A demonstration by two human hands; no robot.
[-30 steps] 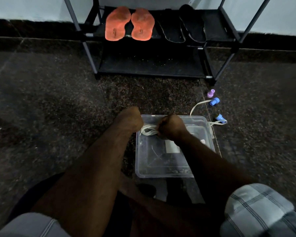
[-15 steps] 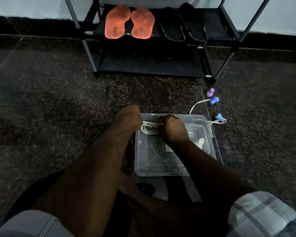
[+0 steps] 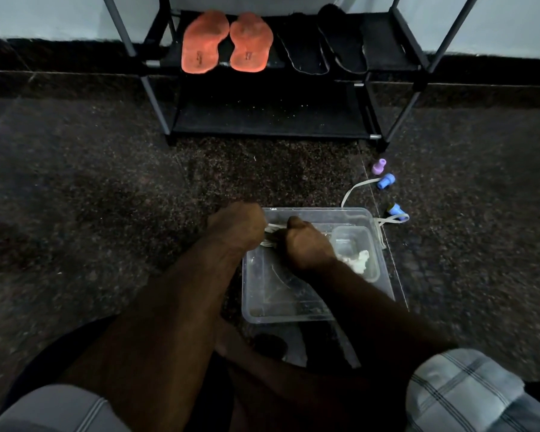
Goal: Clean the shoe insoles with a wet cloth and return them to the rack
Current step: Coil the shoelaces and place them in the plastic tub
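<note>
1. Floor (image 3: 75,198) of dark speckled stone fills the view; a pale wall runs along the top edge.
2. Rack (image 3: 156,98), black with grey poles, stands against the wall.
3. Orange insoles (image 3: 225,42), a pair, lie side by side on the left part of the rack's upper shelf, toes toward the wall.
4. Black insoles (image 3: 321,48), also a pair, lie on the same shelf just right of the orange ones; the dim light hides their detail.
5. Left hand (image 3: 236,226) is curled into a fist at the near-left corner of the tub's far rim, gripping one end of the cloth.
6. Cloth (image 3: 270,233), whitish and twisted into a tight rope, spans the short gap between the two fists, above the tub.
7. Right hand (image 3: 306,244) is likewise closed in a fist round the cloth's other end, over the tub's middle.
8. Tub (image 3: 384,275), clear plastic, sits on the floor in front of the person's knees, well short of the rack.
9. Small clear box (image 3: 353,241) sits inside the tub at its right side, with a white lump (image 3: 357,260) in it.
10. White strap (image 3: 353,191) curls on the floor by the tub's far-right corner.
11. Purple cap (image 3: 379,166) and two blue caps (image 3: 386,181) lie on the floor to the right, between tub and rack leg.
12. Checked sleeve (image 3: 462,391) covers the right upper arm at the lower right.
</note>
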